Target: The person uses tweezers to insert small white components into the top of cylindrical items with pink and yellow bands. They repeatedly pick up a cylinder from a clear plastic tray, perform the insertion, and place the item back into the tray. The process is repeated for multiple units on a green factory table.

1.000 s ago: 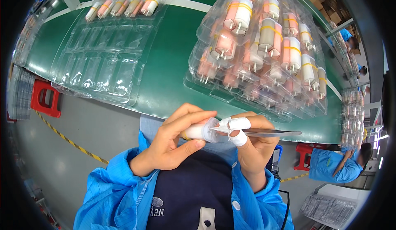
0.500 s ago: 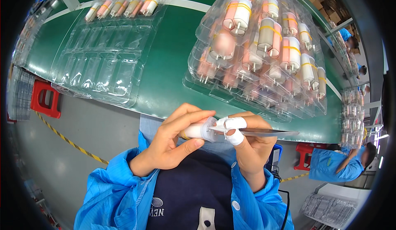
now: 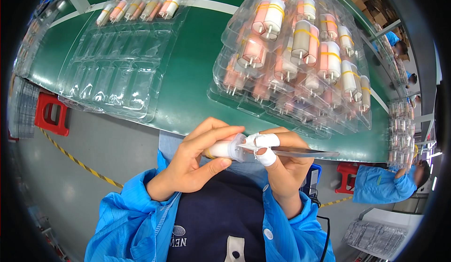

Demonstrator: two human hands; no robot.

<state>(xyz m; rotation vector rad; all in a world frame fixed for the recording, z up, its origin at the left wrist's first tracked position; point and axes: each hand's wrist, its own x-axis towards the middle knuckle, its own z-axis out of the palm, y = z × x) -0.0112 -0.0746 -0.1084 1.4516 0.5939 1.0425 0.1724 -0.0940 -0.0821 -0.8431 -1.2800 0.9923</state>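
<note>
Close to my body, just off the table's front edge, my left hand [image 3: 190,161] is wrapped round a pink-and-white double tube [image 3: 220,149] with a clear flanged end. The tube lies sideways, its flanged end facing right. My right hand [image 3: 286,168], with white tape on its fingertips, pinches slim metal tweezers [image 3: 305,152]. Their pointed tip meets the tube's flanged end, and the rear end sticks out to the right past my fingers. My fingers partly hide both things.
A clear blister tray [image 3: 112,69] on the green table [image 3: 188,69] holds banded tubes in its far rows. At right, stacked trays [image 3: 282,102] bear many banded pink, white and grey tubes. Red stools [image 3: 51,114] stand beyond the table edge. A person in blue [image 3: 383,184] is at far right.
My hands, the tube and the tweezers stay almost in place, with only a slight shift. The person at far right has moved an arm and turned a little.
</note>
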